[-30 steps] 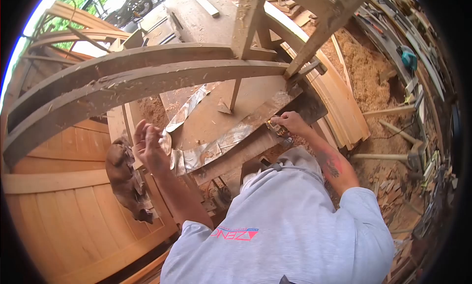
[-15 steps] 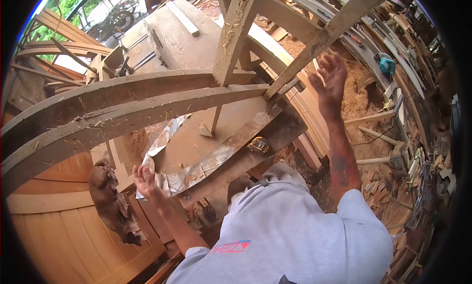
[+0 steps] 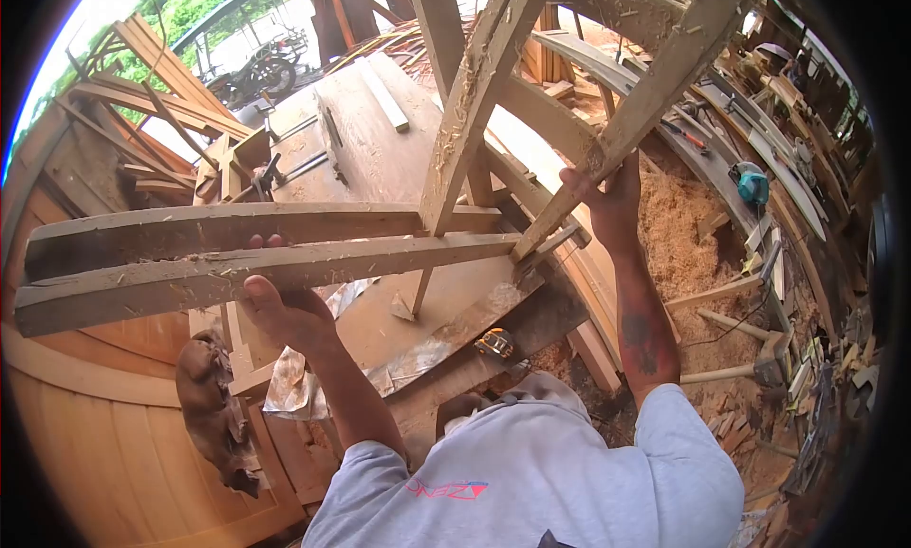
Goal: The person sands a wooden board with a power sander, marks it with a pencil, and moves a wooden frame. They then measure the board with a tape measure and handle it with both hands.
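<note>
A large wooden frame of joined beams, dusted with shavings, stands over the workbench [image 3: 370,306]. My left hand [image 3: 289,313] wraps the near horizontal beam [image 3: 171,287] from below; its fingertips show above the beam and its thumb lies on the near side. My right hand [image 3: 612,206] grips the slanted beam [image 3: 655,83] on the right, with the thumb on one side and the other fingers partly hidden behind it. Between my arms, a yellow and black tape measure [image 3: 495,343] rests on a dark board. Crumpled silvery sheeting [image 3: 296,387] lies along the bench edge.
A brown dog [image 3: 204,396] lies on wooden panels [image 3: 104,425] at the lower left. Sawdust [image 3: 678,235] and offcuts cover the floor at right. A teal power tool [image 3: 750,183] rests on boards there. A white strip [image 3: 382,92] lies at the back.
Both hands were raised, apart from the wood; now each grips a beam. The frame's left end appears shifted in view, and the camera has tilted somewhat.
</note>
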Demonstrator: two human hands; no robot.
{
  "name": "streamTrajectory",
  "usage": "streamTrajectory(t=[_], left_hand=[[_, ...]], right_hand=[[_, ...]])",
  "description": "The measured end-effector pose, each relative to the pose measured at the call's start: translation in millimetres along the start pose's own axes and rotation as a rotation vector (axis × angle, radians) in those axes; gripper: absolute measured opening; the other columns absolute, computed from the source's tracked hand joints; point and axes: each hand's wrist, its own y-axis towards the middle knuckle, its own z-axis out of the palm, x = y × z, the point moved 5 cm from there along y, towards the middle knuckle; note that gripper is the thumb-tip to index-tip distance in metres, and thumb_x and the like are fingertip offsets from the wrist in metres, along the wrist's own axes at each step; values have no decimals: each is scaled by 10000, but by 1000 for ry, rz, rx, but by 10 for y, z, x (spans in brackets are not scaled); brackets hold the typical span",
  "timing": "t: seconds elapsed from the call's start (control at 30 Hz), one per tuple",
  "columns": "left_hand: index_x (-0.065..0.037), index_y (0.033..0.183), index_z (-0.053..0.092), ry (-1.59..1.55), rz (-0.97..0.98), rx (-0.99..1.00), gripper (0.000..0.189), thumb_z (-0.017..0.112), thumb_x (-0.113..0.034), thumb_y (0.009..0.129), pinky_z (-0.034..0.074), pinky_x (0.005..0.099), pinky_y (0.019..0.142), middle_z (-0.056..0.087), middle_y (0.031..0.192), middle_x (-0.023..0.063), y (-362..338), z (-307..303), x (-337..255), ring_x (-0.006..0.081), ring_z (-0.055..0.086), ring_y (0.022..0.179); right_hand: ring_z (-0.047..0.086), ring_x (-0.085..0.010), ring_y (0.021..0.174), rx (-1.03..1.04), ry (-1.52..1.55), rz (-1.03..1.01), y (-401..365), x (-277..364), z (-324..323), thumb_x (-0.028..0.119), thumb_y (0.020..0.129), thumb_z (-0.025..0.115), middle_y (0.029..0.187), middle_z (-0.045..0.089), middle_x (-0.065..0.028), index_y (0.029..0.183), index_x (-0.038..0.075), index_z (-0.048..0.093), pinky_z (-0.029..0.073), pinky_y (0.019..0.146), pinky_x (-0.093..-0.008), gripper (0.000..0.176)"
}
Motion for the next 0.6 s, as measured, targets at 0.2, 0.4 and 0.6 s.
streamTrajectory(t=[0.2,0.4,0.6], left_hand=[[39,1271,434,95,1,-111,627,734,-336,869,526,351,749,605,931,125,79,80,-38,212,602,835],[9,1416,279,557,555,-321,777,700,-371,886,467,397,968,429,1325,199,-570,-2,-229,264,502,1189],[-9,1431,354,-47,173,-199,665,621,-359,932,325,432,1115,363,1460,163,336,-166,-224,252,402,1316]], right_hand=[[497,-272,1215,-52,63,-478,302,540,-291,406,802,771,1269,517,-151,1388,14,352,349,1057,-436,820],[649,-204,920,40,72,-274,528,623,-54,196,791,790,1030,650,-115,1335,-4,409,530,838,-345,694],[575,-120,656,-138,31,-346,557,342,-105,177,765,789,831,597,-54,1230,4,466,528,591,-282,592]])
